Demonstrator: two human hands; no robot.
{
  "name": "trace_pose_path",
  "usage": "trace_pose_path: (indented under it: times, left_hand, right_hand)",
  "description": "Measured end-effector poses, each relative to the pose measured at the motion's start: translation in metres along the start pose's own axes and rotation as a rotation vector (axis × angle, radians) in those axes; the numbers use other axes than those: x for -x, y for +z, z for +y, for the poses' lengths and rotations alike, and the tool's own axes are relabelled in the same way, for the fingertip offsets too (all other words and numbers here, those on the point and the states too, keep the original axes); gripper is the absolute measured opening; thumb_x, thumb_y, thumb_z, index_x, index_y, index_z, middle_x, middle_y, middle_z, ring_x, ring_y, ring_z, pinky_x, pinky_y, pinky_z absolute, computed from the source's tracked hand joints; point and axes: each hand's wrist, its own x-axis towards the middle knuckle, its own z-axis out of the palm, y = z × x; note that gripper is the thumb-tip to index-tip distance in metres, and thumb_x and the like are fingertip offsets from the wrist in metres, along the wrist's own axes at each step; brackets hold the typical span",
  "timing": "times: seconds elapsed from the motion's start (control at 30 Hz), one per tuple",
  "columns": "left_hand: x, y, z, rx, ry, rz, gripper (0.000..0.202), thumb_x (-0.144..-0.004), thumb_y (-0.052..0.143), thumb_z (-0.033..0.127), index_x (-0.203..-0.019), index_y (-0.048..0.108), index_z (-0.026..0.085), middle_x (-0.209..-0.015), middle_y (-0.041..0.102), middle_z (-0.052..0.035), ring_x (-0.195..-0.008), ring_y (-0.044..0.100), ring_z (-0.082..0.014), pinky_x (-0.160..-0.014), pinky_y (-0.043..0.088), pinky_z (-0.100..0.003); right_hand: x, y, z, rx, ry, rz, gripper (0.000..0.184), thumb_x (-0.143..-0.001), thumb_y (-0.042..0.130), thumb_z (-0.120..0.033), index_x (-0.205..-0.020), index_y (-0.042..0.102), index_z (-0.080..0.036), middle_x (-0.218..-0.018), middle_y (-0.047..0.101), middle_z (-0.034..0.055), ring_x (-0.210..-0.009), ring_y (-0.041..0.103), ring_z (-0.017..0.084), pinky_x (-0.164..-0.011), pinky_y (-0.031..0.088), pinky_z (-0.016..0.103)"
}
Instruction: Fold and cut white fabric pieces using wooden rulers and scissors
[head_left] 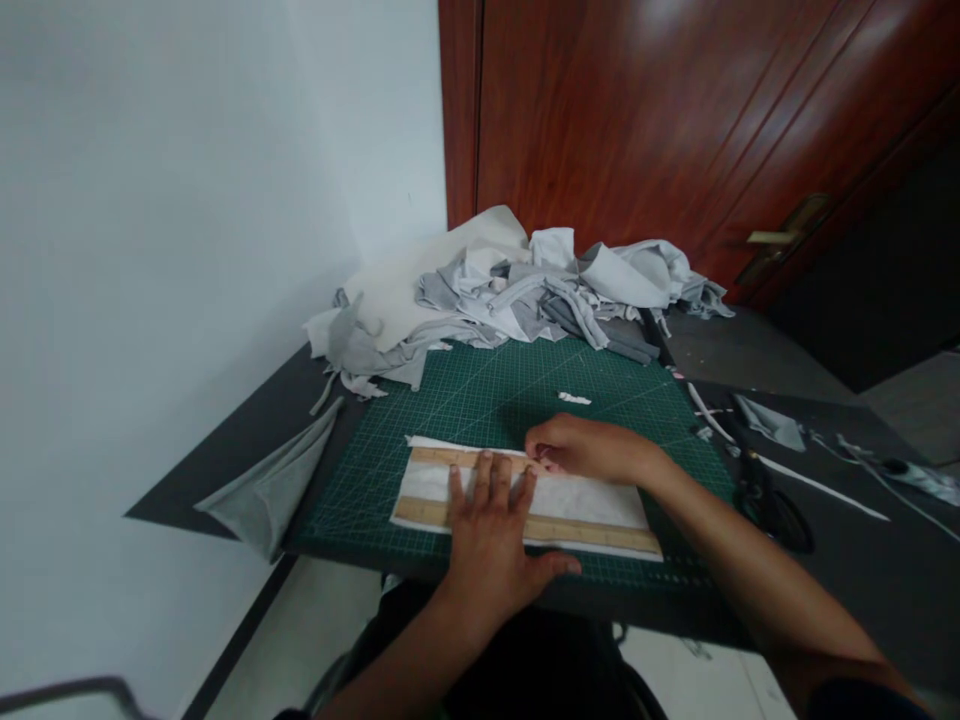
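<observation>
Where the bench [240, 430] runs along the wall [210, 200], I see a folded grey cloth [274, 490] lying partly over the left edge of the green mat [495, 390]. Next comes a heap of scraps [487, 300], grey, white and cream, piled across the far end of the mat. Near me on the mat is the white cloth [592, 495], lying flat, with two tan strips [585, 530] along its far and near sides. My left hand [491, 545] is spread palm down over it, gripping nothing, its fingertips on the far strip. Just beside those fingertips, my right hand [581, 445] is curled at the cloth's far edge; I cannot tell whether it pinches anything. Beyond that hand lies a small white scrap [574, 398], apart from the cloth. Further right, I have black-handled scissors [752, 485] by the mat's edge, then a small grey piece [771, 422] and a thin white band [821, 488]. The red-brown door [637, 120] stands behind, its handle [784, 237] towards the right.
</observation>
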Motion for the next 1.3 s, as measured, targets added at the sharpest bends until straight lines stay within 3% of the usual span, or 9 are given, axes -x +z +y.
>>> trace_pose_path:
  times: [0.17,0.37,0.5,0.63,0.8,0.97,1.1,1.3]
  left_hand:
    - [0.002,-0.007,0.002,0.070,-0.025,-0.023,0.111,-0.066,0.045,0.099,-0.150,0.047,0.027,-0.159,0.041,-0.0152,-0.152,0.021,-0.0411,-0.120,0.002,-0.071]
    - [0.003,-0.010,0.003,0.073,-0.028,-0.018,0.112,-0.064,0.047,0.099,-0.151,0.047,0.027,-0.159,0.040,-0.0162,-0.151,0.023,-0.0420,-0.119,0.004,-0.071]
    - [0.003,-0.005,0.002,0.050,-0.011,0.003,0.112,-0.066,0.046,0.098,-0.151,0.046,0.026,-0.159,0.041,-0.0165,-0.151,0.022,-0.0419,-0.119,0.003,-0.072]
    - [0.002,-0.002,0.001,0.033,0.006,0.012,0.114,-0.065,0.048,0.098,-0.151,0.047,0.023,-0.158,0.040,-0.0194,-0.151,0.022,-0.0432,-0.120,0.004,-0.071]
    - [0.000,-0.004,0.000,0.034,0.024,0.006,0.114,-0.066,0.048,0.097,-0.151,0.048,0.020,-0.159,0.038,-0.0214,-0.151,0.023,-0.0434,-0.122,0.010,-0.066]
    - [-0.002,-0.005,0.000,0.048,0.035,0.002,0.117,-0.063,0.050,0.098,-0.149,0.050,0.018,-0.160,0.037,-0.0209,-0.151,0.022,-0.0443,-0.123,0.014,-0.063]
    - [-0.002,-0.003,-0.001,0.066,0.040,0.007,0.118,-0.063,0.048,0.099,-0.150,0.048,0.018,-0.160,0.036,-0.0214,-0.151,0.021,-0.0454,-0.123,0.014,-0.063]
    - [0.000,0.002,-0.001,0.069,0.038,0.021,0.121,-0.063,0.046,0.099,-0.151,0.046,0.017,-0.161,0.034,-0.0217,-0.152,0.019,-0.0461,-0.123,0.013,-0.064]
  right_hand:
    - [0.004,0.008,0.008,0.136,0.023,0.094,0.024,-0.086,0.050,-0.006,-0.096,0.070,-0.015,-0.097,0.070,0.0097,-0.094,0.062,0.022,-0.082,0.042,0.029]
    - [0.004,0.015,0.010,0.149,0.056,0.153,0.027,-0.092,0.049,-0.011,-0.114,0.065,-0.016,-0.098,0.071,0.0104,-0.093,0.064,0.022,-0.078,0.041,0.028]
    - [0.003,0.012,0.001,0.208,0.089,0.147,0.020,-0.092,0.049,-0.010,-0.102,0.066,-0.014,-0.086,0.069,0.0086,-0.081,0.062,0.020,-0.068,0.036,0.027]
    - [0.005,0.009,0.002,0.224,0.083,0.120,0.019,-0.090,0.052,-0.009,-0.086,0.069,-0.015,-0.084,0.070,0.0079,-0.083,0.062,0.020,-0.071,0.037,0.027]
    - [0.006,0.012,0.007,0.200,0.059,0.112,0.023,-0.091,0.051,-0.008,-0.099,0.072,-0.017,-0.098,0.072,0.0086,-0.096,0.062,0.021,-0.082,0.039,0.028]
    - [0.002,0.010,-0.004,0.292,0.132,0.142,0.017,-0.094,0.052,-0.012,-0.100,0.067,-0.015,-0.086,0.069,0.0082,-0.082,0.062,0.020,-0.068,0.033,0.027]
    - [-0.002,0.011,-0.009,0.375,0.147,0.140,0.015,-0.095,0.053,-0.015,-0.089,0.067,-0.017,-0.084,0.070,0.0082,-0.081,0.062,0.020,-0.066,0.030,0.028]
    - [-0.009,0.019,-0.011,0.461,0.176,0.162,0.013,-0.094,0.054,-0.017,-0.092,0.067,-0.019,-0.090,0.074,0.0084,-0.081,0.064,0.020,-0.065,0.028,0.030]
